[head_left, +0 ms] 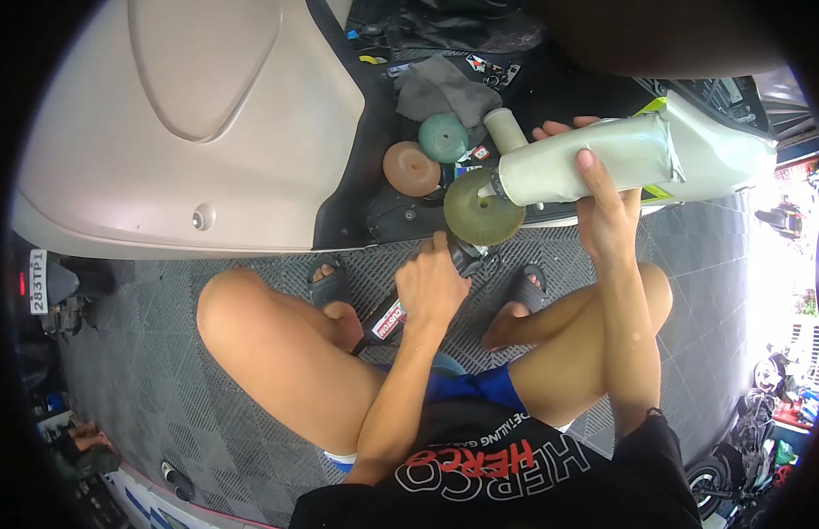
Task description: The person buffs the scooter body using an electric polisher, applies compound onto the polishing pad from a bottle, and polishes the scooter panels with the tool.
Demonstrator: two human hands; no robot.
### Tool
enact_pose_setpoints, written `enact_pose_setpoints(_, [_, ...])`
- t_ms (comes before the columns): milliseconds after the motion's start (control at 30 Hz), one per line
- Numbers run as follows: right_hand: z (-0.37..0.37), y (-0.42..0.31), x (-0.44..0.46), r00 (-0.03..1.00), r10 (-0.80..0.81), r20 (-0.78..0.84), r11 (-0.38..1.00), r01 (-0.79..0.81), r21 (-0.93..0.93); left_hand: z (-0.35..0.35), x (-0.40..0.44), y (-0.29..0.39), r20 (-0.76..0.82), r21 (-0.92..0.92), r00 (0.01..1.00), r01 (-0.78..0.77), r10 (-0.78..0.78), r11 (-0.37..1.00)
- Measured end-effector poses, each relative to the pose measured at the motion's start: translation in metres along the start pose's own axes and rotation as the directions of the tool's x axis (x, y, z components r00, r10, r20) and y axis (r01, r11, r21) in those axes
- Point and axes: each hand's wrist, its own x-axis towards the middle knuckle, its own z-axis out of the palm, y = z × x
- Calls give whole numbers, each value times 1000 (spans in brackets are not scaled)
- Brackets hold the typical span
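My left hand [433, 279] is closed round the black polisher [387, 319], which carries a "CUSTOM" label. The polisher's round olive-yellow pad [491, 220] faces up just beyond that hand. In my right hand [603, 198] is a large white bottle [586, 160], tipped on its side with its nozzle pointing left. The nozzle tip is at the pad's face, with a small pale spot beside it. Whether the tip touches the pad I cannot tell. An orange pad [412, 169] and a green pad [443, 137] lie on the scooter's dark footboard behind.
A grey cloth [445, 91] and a smaller white bottle [505, 131] lie on the footboard. The scooter's pale front panel [207, 115] fills the left. Below is grey tiled floor [692, 291]. Motorbike parts stand at the far right, and a licence plate [38, 282] shows at far left.
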Motion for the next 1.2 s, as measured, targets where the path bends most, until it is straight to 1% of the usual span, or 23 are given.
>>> enact_pose_setpoints(100, [-8,-18,2,993,-114,40,990,117,-73,2,0,-3,2,0,1000,-2,2,1000])
enact_pose_setpoints(133, [-16,-34,4,971,-227,76,961,236,-146,3,0,-2,3,-2,1000,-11,11,1000])
enact_pose_setpoints(200, [-29,-80,7,889,-425,168,856,455,-244,3,2,-4,4,-1,1000,0,0,1000])
enact_pose_setpoints(233, [-25,-101,1,845,-493,205,805,533,-262,3,1,-4,3,6,1000,-8,8,1000])
enact_pose_setpoints(300, [1,-119,-20,773,-560,296,729,630,-267,1,1,-4,10,20,999,-33,33,999])
enact_pose_setpoints(333, [17,-114,-30,753,-563,339,698,654,-292,2,1,-6,8,15,1000,-30,30,999])
enact_pose_setpoints(367, [33,-100,-39,768,-525,366,673,638,-373,4,2,-7,0,4,999,-33,33,999])
enact_pose_setpoints(400, [44,-83,-46,805,-462,371,642,593,-486,7,1,-5,-6,-11,999,-43,43,999])
enact_pose_setpoints(467, [47,-56,-48,905,-309,292,598,424,-680,9,-4,-3,27,-60,999,-43,45,997])
enact_pose_setpoints(500, [41,-51,-48,937,-260,233,605,346,-717,7,0,-6,34,-68,998,-50,52,996])
enact_pose_setpoints(533, [33,-53,-47,950,-254,184,645,308,-699,5,-1,-4,12,-25,998,-62,62,998])
enact_pose_setpoints(567, [25,-63,-47,936,-302,180,730,349,-588,3,1,-6,-12,-35,997,-82,82,996])
enact_pose_setpoints(600, [21,-75,-46,909,-369,194,797,417,-438,3,-3,-5,-16,-57,997,-77,77,995])
enact_pose_setpoints(633, [28,-78,-48,902,-385,196,864,427,-268,10,-3,-7,4,-52,998,-59,59,997])
enact_pose_setpoints(667, [39,-78,-51,907,-374,193,912,398,-102,15,-4,-10,-13,-69,996,-84,83,994])
enact_pose_setpoints(700, [44,-69,-48,922,-334,195,933,352,-71,13,-7,-11,-3,-64,996,-86,86,994])
enact_pose_setpoints(800, [39,-38,-39,984,-136,112,933,166,-319,5,-6,-10,-29,-46,991,-133,131,990])
enact_pose_setpoints(900, [41,-27,-35,998,-60,25,984,64,-168,0,-6,-11,-44,-68,993,-116,114,991])
enact_pose_setpoints(1033, [45,-25,-23,999,-53,-12,985,51,-164,2,-4,-13,-60,-90,994,-96,91,991])
enact_pose_setpoints(1200, [43,-25,-11,997,-68,-30,981,62,-183,1,-5,-15,-82,-76,990,-118,112,990])
